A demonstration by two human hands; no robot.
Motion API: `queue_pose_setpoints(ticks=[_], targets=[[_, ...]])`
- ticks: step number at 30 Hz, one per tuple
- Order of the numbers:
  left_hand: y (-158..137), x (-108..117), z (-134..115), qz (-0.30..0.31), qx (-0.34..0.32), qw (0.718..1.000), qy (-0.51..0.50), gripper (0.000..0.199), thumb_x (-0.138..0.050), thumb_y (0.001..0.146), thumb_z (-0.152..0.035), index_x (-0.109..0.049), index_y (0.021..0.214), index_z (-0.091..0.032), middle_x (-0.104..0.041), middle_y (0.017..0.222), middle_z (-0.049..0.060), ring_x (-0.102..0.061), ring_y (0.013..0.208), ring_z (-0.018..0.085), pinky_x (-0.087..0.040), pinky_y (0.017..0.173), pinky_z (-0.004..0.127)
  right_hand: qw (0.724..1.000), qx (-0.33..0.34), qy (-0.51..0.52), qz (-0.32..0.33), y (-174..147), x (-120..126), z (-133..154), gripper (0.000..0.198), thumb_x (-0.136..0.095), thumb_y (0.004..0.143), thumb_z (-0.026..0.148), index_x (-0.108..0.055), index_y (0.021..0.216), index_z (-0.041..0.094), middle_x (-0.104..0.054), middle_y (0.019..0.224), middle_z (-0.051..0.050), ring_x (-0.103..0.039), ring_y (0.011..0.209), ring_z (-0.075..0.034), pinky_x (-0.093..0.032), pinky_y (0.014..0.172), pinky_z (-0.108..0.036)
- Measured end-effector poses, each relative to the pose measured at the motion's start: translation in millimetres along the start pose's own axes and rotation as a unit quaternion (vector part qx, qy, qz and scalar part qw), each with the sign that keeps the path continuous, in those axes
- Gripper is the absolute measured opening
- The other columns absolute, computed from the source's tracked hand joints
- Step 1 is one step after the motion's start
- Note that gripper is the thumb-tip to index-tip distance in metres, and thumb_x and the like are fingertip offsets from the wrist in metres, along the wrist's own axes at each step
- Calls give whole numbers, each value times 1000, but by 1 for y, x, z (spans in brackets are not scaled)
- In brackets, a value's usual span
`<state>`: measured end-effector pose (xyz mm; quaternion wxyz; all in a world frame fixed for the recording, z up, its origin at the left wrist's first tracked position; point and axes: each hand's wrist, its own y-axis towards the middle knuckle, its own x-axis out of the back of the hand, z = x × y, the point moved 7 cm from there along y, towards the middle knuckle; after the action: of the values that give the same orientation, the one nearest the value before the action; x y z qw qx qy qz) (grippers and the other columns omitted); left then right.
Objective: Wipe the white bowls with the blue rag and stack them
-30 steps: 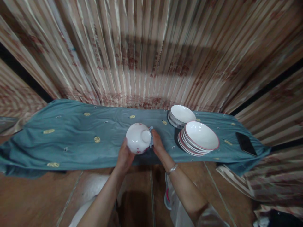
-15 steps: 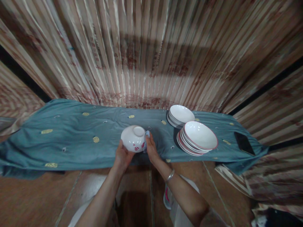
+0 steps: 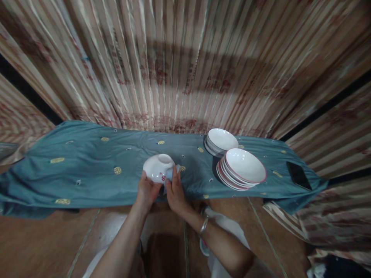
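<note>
A white bowl [image 3: 155, 168] with small red motifs is held tilted, its foot ring turned upward, over the near part of the cloth-covered table. My left hand [image 3: 147, 190] grips it at the lower left side, fingers underneath and partly hidden. On the bowl's right side, my right hand [image 3: 175, 193] presses a light blue-grey cloth [image 3: 169, 175] against the outer wall. Part of the cloth sticks out beyond the fingers. The bowl's inside is hidden from me.
Right of the hands stands a stack of red-rimmed bowls [image 3: 245, 166]. Behind it is a second stack of white dishes [image 3: 222, 139]. A black phone [image 3: 298, 175] lies at the right end of the teal tablecloth [image 3: 92, 166]. A striped curtain [image 3: 174, 77] hangs along the back.
The bowl has shifted slightly left in my left hand. My right hand has moved left with the cloth, from the bowl's right edge onto its near right wall.
</note>
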<state>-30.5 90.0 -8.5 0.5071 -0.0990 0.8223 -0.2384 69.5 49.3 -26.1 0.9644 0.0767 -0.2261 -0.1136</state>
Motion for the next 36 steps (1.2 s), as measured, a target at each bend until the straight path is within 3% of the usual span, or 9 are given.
queue_pose_setpoints(ticks=[5, 10, 20, 28, 32, 36], targets=[[3, 0, -2, 15, 0, 1000, -12, 49, -26, 97, -33, -46, 138, -16, -71, 111, 13, -67, 102, 25, -49, 95, 41, 996, 63, -59, 20, -9, 0, 17, 63, -33, 97, 27, -5, 152, 16, -1, 159, -14, -1, 147, -25, -21, 115, -53], [4, 4, -2, -9, 11, 1000, 18, 49, -29, 96, -34, -49, 136, -12, -74, 102, 13, -69, 96, 23, -52, 91, 36, 983, 141, -110, 51, -18, -3, 35, 62, -32, 96, 22, -7, 152, 17, 1, 159, -12, -2, 146, -27, -21, 116, -53], [-7, 7, 0, -67, -12, 989, 133, 48, -35, 95, -41, -62, 120, -11, -75, 91, 11, -71, 90, 22, -55, 83, 32, 928, 285, -221, 90, -11, -5, 59, 56, -36, 92, 10, -31, 147, 13, -33, 152, -13, -14, 146, -23, -27, 115, -49], [-16, -2, 5, -42, -45, 984, 168, 46, -36, 95, -44, -70, 94, -13, -74, 99, 10, -63, 112, 20, -44, 103, 32, 913, 308, -254, 85, -2, 10, 77, 48, -33, 97, 18, -36, 145, 18, -38, 150, -11, -23, 143, -23, -29, 113, -46], [-11, -3, 8, -14, -77, 983, 168, 42, -42, 93, -45, -70, 93, -14, -73, 105, 9, -58, 118, 18, -39, 106, 29, 912, 304, -266, 70, 1, 19, 85, 48, -34, 97, 19, -35, 145, 22, -38, 150, -8, -24, 143, -21, -27, 113, -42], [0, -1, 14, 39, -90, 976, 193, 43, -53, 85, -50, -69, 99, -13, -73, 104, 10, -61, 113, 22, -44, 100, 32, 919, 292, -262, 48, 10, 32, 92, 47, -39, 94, 21, -43, 141, 18, -40, 149, -10, -27, 142, -23, -24, 114, -44]])
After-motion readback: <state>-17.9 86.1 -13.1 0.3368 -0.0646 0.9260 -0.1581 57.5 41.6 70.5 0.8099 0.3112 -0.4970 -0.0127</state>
